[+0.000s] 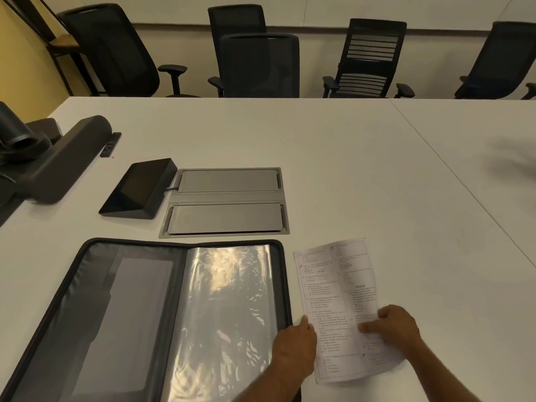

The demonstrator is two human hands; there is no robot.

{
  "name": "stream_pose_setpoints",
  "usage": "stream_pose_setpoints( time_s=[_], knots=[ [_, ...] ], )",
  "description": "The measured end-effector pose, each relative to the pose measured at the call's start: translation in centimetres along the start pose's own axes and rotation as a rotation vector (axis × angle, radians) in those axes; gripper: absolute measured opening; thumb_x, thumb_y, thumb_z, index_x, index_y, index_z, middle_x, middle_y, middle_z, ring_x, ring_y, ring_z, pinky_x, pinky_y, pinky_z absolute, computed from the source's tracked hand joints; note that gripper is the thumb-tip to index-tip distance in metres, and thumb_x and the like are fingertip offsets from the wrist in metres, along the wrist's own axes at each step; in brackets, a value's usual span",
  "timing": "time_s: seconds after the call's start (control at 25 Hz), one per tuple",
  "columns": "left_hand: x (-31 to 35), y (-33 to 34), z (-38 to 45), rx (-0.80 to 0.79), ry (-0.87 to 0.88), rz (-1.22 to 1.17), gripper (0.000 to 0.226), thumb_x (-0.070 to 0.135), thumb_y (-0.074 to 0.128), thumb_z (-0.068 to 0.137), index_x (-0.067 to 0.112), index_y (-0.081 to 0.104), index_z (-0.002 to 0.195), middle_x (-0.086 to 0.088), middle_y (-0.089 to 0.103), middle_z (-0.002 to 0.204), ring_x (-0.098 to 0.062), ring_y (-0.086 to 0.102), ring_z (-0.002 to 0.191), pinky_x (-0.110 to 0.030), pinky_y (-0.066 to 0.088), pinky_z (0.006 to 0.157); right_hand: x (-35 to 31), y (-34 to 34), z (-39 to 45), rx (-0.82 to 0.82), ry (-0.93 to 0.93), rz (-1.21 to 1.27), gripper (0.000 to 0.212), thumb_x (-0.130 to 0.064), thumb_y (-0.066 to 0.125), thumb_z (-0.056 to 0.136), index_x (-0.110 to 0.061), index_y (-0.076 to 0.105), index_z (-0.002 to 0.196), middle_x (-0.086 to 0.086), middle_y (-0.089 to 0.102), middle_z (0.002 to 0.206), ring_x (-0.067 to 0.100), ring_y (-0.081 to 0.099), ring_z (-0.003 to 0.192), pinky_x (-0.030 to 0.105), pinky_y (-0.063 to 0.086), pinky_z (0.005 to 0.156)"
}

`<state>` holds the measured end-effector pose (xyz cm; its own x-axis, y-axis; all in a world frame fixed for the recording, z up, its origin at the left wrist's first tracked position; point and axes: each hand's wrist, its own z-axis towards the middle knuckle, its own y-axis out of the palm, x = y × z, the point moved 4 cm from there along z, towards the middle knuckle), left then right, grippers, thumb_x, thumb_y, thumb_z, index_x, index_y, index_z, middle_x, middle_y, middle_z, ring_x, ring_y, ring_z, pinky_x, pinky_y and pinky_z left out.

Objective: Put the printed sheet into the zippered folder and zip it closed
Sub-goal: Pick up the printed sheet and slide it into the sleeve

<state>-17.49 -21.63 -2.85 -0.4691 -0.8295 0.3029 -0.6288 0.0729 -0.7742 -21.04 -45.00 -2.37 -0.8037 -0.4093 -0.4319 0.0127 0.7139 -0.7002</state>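
Note:
A dark zippered folder [95, 300] lies open flat on the white table at the lower left, its right half filled with shiny clear plastic sleeves [229, 309]. Just right of it lies the printed sheet [336, 285], white with two columns of small text. My left hand [294, 348] rests over the folder's right edge with the thumb on the sheet's left margin. My right hand [391, 326] pinches the sheet's right lower part between thumb and fingers. The sheet's lower right corner is hidden under that hand.
A grey double-lid cable box [226, 201] is set into the table [348, 169] beyond the folder. A black wedge-shaped touch panel [139, 188] stands left of it, and a dark speaker bar and camera [58, 161] sit at the far left. Black office chairs [258, 65] line the far side.

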Motion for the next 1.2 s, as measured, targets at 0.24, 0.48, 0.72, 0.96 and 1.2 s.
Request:
stream_pose_setpoints(
  time_s=[0.24,0.48,0.72,0.96,1.2],
  knots=[
    [-0.1,0.5,0.2,-0.003,0.004,-0.004,0.073,0.027,0.063,0.094,0.009,0.022,0.151,-0.009,0.044,0.148,-0.029,0.061,0.112,-0.041,0.051,0.094,-0.2,-1.2,0.5,-0.191,-0.079,0.345,0.043,-0.015,0.087,0.065,-0.003,0.066,0.101,0.013,0.077,0.087,0.034,0.074,0.075,0.047,0.061,0.070],
    [-0.2,0.7,0.1,0.005,-0.006,-0.060,0.071,0.030,0.061,0.094,0.012,0.022,0.151,-0.006,0.046,0.147,-0.026,0.062,0.111,-0.039,0.051,0.094,-0.1,-1.3,0.7,-0.126,-0.102,0.371,0.042,-0.021,0.074,0.061,-0.005,0.066,0.099,0.010,0.077,0.085,0.029,0.074,0.071,0.050,0.061,0.071],
    [-0.2,0.6,0.0,-0.006,-0.009,-0.022,0.080,0.027,0.065,0.093,0.010,0.015,0.153,-0.008,0.044,0.148,-0.027,0.061,0.112,-0.040,0.051,0.095,-1.5,0.0,-0.1,-0.251,-0.066,0.506,0.028,-0.006,0.075,0.075,-0.003,0.066,0.102,0.018,0.076,0.089,0.038,0.073,0.078,0.056,0.058,0.077],
    [-0.2,0.6,0.0,0.004,0.004,-0.006,0.080,0.025,0.066,0.091,0.011,0.017,0.153,-0.009,0.042,0.149,-0.027,0.062,0.110,-0.041,0.052,0.094,-2.6,-0.5,0.2,-0.328,-0.092,0.669,0.028,-0.009,0.066,0.084,0.001,0.064,0.109,0.025,0.073,0.100,0.047,0.069,0.088,0.061,0.054,0.082],
    [-0.3,0.8,0.0,0.009,0.013,-0.001,0.079,0.027,0.065,0.092,0.012,0.017,0.153,-0.008,0.040,0.150,-0.027,0.061,0.111,-0.041,0.052,0.094,-1.0,-1.6,1.4,-0.109,-0.103,0.508,0.019,-0.001,0.060,0.082,-0.001,0.068,0.099,0.019,0.076,0.086,0.038,0.073,0.075,0.054,0.059,0.074]
  ],
)
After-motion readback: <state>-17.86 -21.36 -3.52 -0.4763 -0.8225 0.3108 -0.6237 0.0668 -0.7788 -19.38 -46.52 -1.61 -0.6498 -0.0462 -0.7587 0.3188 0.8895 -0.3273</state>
